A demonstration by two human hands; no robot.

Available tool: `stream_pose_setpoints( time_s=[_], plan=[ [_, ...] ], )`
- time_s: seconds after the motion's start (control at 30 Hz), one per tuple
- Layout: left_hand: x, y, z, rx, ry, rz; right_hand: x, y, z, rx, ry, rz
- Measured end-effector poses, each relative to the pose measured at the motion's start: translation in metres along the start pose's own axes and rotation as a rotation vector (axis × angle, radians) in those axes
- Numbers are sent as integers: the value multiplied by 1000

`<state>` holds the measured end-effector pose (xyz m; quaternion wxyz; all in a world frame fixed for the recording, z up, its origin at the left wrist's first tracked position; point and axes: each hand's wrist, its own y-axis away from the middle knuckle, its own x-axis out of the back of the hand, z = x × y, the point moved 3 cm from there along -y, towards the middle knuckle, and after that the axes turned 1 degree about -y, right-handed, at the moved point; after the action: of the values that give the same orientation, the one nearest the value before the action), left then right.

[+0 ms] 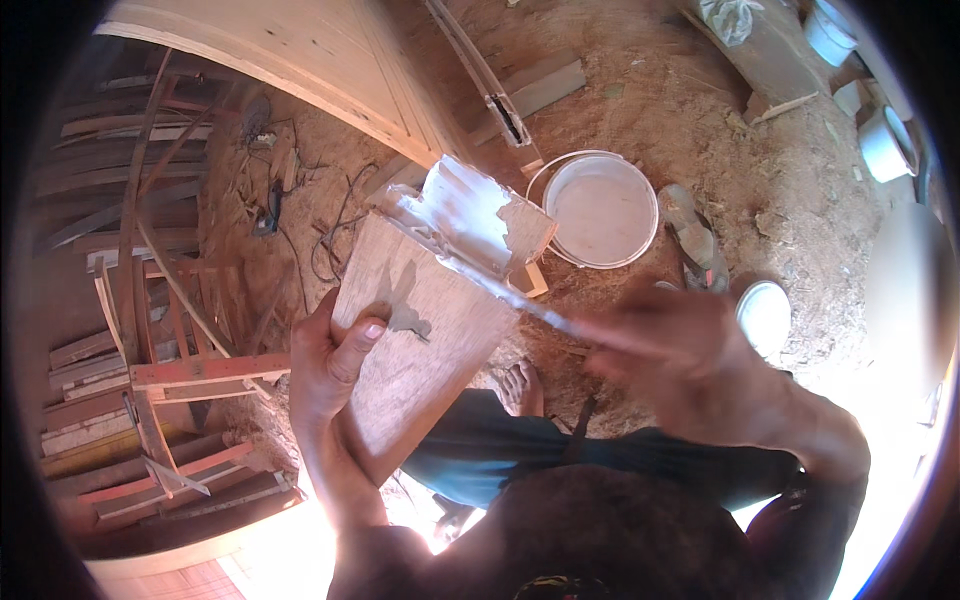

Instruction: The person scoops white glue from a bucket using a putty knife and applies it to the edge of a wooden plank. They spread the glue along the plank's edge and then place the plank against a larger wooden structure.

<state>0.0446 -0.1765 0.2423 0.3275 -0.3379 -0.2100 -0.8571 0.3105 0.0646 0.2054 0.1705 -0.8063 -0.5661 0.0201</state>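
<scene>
Earthen floor [650, 110] fills upper right; centrally, left hand [335, 365] clamps board [450, 325], seemingly steadying it; right hand [690, 355] grips slender tool [552, 318].

Dusty brown floor [640, 115], planks [85, 412] stacked along the left, bright white glare [875, 425] at lower right
</scene>
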Motion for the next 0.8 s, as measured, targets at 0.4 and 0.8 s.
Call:
stream_pose_setpoints(
  time_s=[0.4,0.8],
  plan=[
    [-1,-1,-2,-40,20,-101,52,-46,29,233,259,104],
    [-5,-4,1,-50,-23,-126,91,-9,81,91,441,11]
  ],
)
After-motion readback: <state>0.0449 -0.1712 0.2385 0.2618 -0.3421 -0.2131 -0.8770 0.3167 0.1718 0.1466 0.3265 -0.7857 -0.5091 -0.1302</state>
